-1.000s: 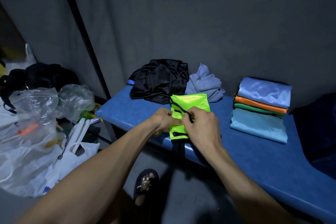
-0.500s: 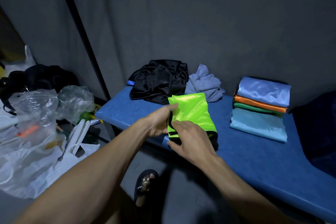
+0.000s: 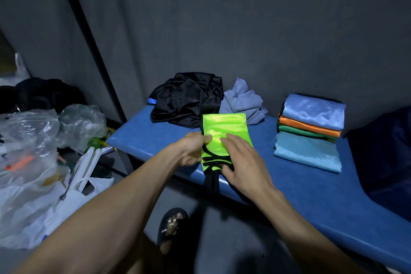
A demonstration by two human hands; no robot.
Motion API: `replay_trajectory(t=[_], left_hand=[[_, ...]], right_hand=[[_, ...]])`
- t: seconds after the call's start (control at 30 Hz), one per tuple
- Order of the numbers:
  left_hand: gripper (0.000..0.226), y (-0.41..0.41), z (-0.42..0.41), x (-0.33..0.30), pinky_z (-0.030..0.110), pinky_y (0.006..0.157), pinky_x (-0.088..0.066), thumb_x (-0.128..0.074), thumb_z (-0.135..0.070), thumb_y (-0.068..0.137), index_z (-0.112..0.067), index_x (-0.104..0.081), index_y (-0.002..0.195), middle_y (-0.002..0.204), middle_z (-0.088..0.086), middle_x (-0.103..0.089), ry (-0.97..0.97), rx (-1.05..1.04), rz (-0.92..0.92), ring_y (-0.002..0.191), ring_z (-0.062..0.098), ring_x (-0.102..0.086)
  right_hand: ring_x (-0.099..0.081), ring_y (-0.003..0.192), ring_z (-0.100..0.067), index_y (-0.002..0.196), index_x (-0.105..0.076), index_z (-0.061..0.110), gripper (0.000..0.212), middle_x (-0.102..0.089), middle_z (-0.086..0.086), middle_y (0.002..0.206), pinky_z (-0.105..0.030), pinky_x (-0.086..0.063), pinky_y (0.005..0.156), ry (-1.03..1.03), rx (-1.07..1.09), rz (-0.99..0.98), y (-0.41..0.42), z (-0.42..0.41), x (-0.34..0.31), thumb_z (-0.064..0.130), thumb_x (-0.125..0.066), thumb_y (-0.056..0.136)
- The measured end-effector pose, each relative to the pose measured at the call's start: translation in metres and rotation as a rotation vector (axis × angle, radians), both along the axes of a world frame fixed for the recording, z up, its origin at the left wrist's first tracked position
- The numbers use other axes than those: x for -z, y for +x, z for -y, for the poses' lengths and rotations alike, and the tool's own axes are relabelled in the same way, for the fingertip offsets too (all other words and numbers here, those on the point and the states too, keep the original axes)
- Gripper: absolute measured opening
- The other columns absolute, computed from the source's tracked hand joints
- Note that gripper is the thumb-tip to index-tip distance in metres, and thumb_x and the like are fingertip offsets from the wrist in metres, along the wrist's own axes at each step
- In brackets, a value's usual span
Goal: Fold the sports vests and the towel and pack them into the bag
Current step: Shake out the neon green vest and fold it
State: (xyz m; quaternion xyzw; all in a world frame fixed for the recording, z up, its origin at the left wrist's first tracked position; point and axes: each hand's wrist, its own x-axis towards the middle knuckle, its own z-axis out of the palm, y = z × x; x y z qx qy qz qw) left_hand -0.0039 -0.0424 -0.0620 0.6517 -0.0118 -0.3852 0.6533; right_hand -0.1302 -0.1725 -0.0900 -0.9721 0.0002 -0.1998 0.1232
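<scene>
A neon green sports vest [image 3: 224, 131] with black trim lies folded on the blue bench [image 3: 311, 189], a black strap hanging over the front edge. My left hand [image 3: 192, 150] pinches its left edge. My right hand [image 3: 242, 162] lies flat on the vest's right side with fingers straight. A stack of folded vests [image 3: 310, 131] in light blue, orange, green and teal sits to the right. A crumpled grey-blue towel [image 3: 242, 101] and a crumpled black fabric item [image 3: 189, 99] lie at the back of the bench.
A dark blue bag [image 3: 387, 153] rests at the bench's right end. Plastic bags [image 3: 29, 153] and clutter fill the floor at left. My sandalled foot [image 3: 171, 227] stands below the bench edge. A grey wall backs the bench.
The vest has been folded over and laid flat on the bench. My right hand has opened and moved onto its right side; my left hand stays at its left edge.
</scene>
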Motion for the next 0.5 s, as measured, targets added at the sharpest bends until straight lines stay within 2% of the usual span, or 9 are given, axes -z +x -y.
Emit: replay_trajectory(t=[0.1,0.13,0.23,0.27,0.3,0.37,0.43,0.5], left_hand=[[0.026,-0.005,-0.003,-0.003,0.038,0.063,-0.062,-0.041,-0.010,0.109,0.004,-0.058,0.121,0.101,0.018,-0.071,0.050,-0.014,0.024,0.082,0.027,-0.073],[0.026,-0.003,-0.002,-0.001,0.041,0.067,-0.062,-0.042,-0.012,0.109,0.004,-0.057,0.123,0.105,0.019,-0.071,0.061,-0.028,0.044,0.087,0.029,-0.073],[0.039,0.007,0.003,0.019,0.058,0.094,-0.055,-0.052,-0.028,0.101,-0.001,-0.055,0.129,0.119,0.020,-0.069,0.176,0.017,0.135,0.111,0.039,-0.068],[0.042,0.008,0.005,0.022,0.058,0.097,-0.054,-0.054,-0.031,0.097,-0.002,-0.055,0.129,0.120,0.021,-0.068,0.182,0.030,0.147,0.113,0.041,-0.066],[0.039,0.006,0.006,0.018,0.054,0.095,-0.056,-0.054,-0.029,0.098,-0.002,-0.056,0.126,0.118,0.021,-0.069,0.183,0.029,0.161,0.111,0.041,-0.067],[0.026,-0.006,0.003,-0.002,0.045,0.078,-0.059,-0.055,-0.022,0.103,0.000,-0.059,0.116,0.105,0.019,-0.070,0.232,0.024,0.278,0.092,0.036,-0.071],[0.023,-0.007,-0.002,-0.008,0.041,0.068,-0.063,-0.063,-0.025,0.099,-0.002,-0.062,0.101,0.089,0.014,-0.071,0.398,0.031,0.507,0.073,0.030,-0.072],[0.024,-0.007,-0.006,-0.009,0.038,0.064,-0.063,-0.070,-0.027,0.094,-0.004,-0.064,0.093,0.082,0.010,-0.072,0.546,0.040,0.634,0.066,0.027,-0.074]], right_hand=[[-0.051,0.137,-0.031,0.141,-0.059,0.012,0.065,-0.055,-0.008,0.148,-0.044,-0.045,0.109,-0.016,0.009,-0.079,0.001,-0.001,-0.001,0.007,-0.070,0.078],[-0.049,0.140,-0.031,0.143,-0.057,0.013,0.063,-0.053,-0.007,0.151,-0.044,-0.043,0.112,-0.019,0.004,-0.098,0.001,0.000,-0.001,0.004,-0.066,0.081],[-0.048,0.141,-0.031,0.145,-0.056,0.015,0.059,-0.050,-0.004,0.153,-0.046,-0.044,0.111,-0.034,-0.005,-0.130,-0.001,0.004,0.001,-0.002,-0.059,0.088],[-0.048,0.141,-0.030,0.145,-0.056,0.016,0.058,-0.049,-0.003,0.154,-0.046,-0.046,0.110,-0.035,-0.007,-0.144,-0.002,0.006,0.001,-0.002,-0.057,0.090],[-0.048,0.141,-0.030,0.145,-0.056,0.016,0.056,-0.049,-0.003,0.154,-0.047,-0.047,0.109,-0.036,-0.010,-0.146,-0.003,0.009,0.001,-0.001,-0.056,0.091],[-0.052,0.137,-0.031,0.142,-0.059,0.016,0.054,-0.053,-0.003,0.151,-0.048,-0.051,0.104,-0.041,-0.010,-0.124,-0.005,0.012,0.002,-0.002,-0.058,0.091],[-0.058,0.131,-0.033,0.138,-0.062,0.014,0.054,-0.057,-0.005,0.147,-0.048,-0.054,0.098,-0.070,-0.006,-0.108,-0.006,0.014,0.005,-0.003,-0.063,0.087],[-0.065,0.121,-0.034,0.131,-0.067,0.013,0.055,-0.064,-0.006,0.139,-0.047,-0.059,0.088,-0.116,-0.004,-0.076,-0.006,0.013,0.008,-0.005,-0.072,0.079]])
